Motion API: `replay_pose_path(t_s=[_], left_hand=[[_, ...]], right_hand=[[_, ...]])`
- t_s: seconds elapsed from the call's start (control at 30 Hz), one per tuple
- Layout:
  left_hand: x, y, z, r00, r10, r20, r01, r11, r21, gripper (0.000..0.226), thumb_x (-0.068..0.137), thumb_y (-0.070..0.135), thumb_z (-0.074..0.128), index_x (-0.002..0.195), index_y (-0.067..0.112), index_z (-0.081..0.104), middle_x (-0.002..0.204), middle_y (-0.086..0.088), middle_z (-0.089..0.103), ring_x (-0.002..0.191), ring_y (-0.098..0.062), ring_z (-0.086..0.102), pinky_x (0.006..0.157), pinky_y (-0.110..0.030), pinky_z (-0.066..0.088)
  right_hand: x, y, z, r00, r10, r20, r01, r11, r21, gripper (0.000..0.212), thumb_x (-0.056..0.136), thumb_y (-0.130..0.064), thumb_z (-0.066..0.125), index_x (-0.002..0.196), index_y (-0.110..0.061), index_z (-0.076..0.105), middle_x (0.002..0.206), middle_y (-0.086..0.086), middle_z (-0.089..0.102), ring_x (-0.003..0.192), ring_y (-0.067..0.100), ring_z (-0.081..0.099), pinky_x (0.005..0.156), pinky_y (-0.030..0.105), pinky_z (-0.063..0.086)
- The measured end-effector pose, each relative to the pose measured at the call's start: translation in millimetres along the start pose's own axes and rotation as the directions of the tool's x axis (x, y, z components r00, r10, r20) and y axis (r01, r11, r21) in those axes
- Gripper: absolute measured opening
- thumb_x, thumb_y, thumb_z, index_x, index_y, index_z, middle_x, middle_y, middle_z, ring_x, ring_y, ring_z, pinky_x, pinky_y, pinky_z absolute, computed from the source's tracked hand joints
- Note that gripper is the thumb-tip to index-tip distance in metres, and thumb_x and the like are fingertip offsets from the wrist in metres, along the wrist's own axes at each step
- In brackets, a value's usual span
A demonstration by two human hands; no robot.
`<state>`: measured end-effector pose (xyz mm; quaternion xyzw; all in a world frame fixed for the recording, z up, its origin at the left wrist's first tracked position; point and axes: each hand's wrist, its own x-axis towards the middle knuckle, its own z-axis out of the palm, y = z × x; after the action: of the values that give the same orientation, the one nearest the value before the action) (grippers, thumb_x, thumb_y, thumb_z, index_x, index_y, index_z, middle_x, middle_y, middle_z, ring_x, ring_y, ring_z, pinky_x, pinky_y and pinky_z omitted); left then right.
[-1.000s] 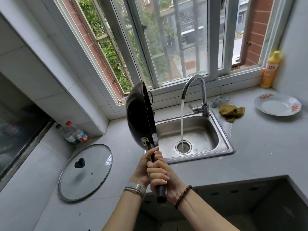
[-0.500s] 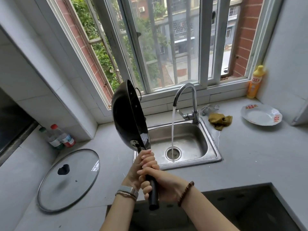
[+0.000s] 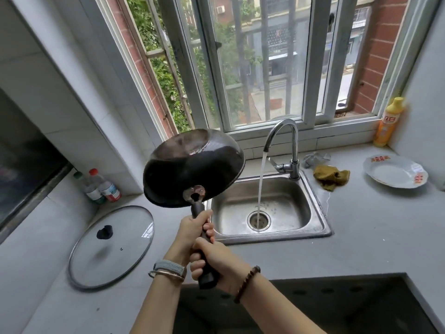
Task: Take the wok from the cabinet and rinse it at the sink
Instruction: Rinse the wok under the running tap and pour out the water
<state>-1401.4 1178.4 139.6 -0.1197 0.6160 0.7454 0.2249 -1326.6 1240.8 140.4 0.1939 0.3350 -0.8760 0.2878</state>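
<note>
- Wok (image 3: 192,165) is up in the air, bottom side facing me, bowl turned away and down, hanging over the counter's (image 3: 361,242) strip just left of the sink (image 3: 317,213).
- Its long axis runs from the handle butt near me, up and away to the bowl; the handle points back at my chest.
- Left hand (image 3: 192,235) is wrapped tight round the handle higher up, nearer the bowl; right hand (image 3: 216,263) is clenched round the lower end, touching the left.
- Tap (image 3: 284,141) is running, and the stream falls into the drain, just right of the wok's rim and not touching it.
- So I reckon the next move is a swing rightward, bowl under the water.
- Glass lid (image 3: 110,247) lies flat near the counter's left edge; plate (image 3: 395,172) sits toward the far right corner.
</note>
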Motion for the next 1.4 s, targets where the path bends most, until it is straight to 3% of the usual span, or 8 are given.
replay_pose_path(t_s=[0.1,0.27,0.53,0.77,1.4], left_hand=[[1,-3,-8,0.995,0.031,-0.095,-0.016,0.987,0.162,0.041,0.092,0.009,0.055,0.055,0.009,0.039,0.042,-0.003,0.037,0.034,-0.015,0.038,0.037,-0.021,0.037],[1,-13,-15,0.981,0.090,-0.173,-0.024,0.936,0.350,0.033,0.086,-0.001,0.050,0.054,0.006,0.042,0.040,-0.004,0.043,0.032,-0.016,0.040,0.037,-0.021,0.037],[11,-35,-10,0.990,0.007,-0.141,0.050,0.916,0.399,0.035,0.091,0.004,0.052,0.058,0.006,0.043,0.040,-0.004,0.044,0.031,-0.017,0.041,0.037,-0.022,0.039],[21,-55,8,0.995,-0.017,-0.103,0.062,0.890,0.451,0.033,0.089,0.006,0.053,0.057,0.005,0.047,0.044,-0.007,0.048,0.036,-0.021,0.044,0.043,-0.026,0.042],[31,-85,54,0.997,-0.074,-0.019,0.073,0.863,0.499,0.029,0.087,0.007,0.053,0.058,0.006,0.049,0.046,-0.007,0.050,0.039,-0.020,0.048,0.041,-0.026,0.043]], right_hand=[[2,7,6,0.998,0.041,0.046,-0.046,0.992,0.116,0.027,0.088,-0.009,0.046,0.063,-0.016,0.038,0.053,-0.003,0.030,0.034,0.005,0.028,0.031,0.015,0.026],[-2,17,5,0.998,0.057,0.034,-0.060,0.994,0.087,0.023,0.090,-0.013,0.047,0.069,-0.015,0.038,0.055,-0.001,0.033,0.035,0.005,0.029,0.033,0.015,0.026],[10,32,-14,0.997,-0.038,-0.063,0.046,0.990,0.133,0.026,0.088,-0.007,0.050,0.066,-0.014,0.038,0.052,-0.001,0.036,0.033,0.004,0.030,0.031,0.015,0.026],[8,29,-42,0.995,-0.025,-0.097,0.044,0.980,0.193,0.026,0.091,-0.008,0.046,0.067,-0.014,0.037,0.052,-0.001,0.035,0.032,0.004,0.029,0.029,0.015,0.025],[-9,19,-87,0.981,-0.041,-0.188,0.089,0.963,0.254,0.025,0.092,-0.007,0.046,0.069,-0.014,0.037,0.049,-0.002,0.033,0.031,0.004,0.026,0.028,0.014,0.023]])
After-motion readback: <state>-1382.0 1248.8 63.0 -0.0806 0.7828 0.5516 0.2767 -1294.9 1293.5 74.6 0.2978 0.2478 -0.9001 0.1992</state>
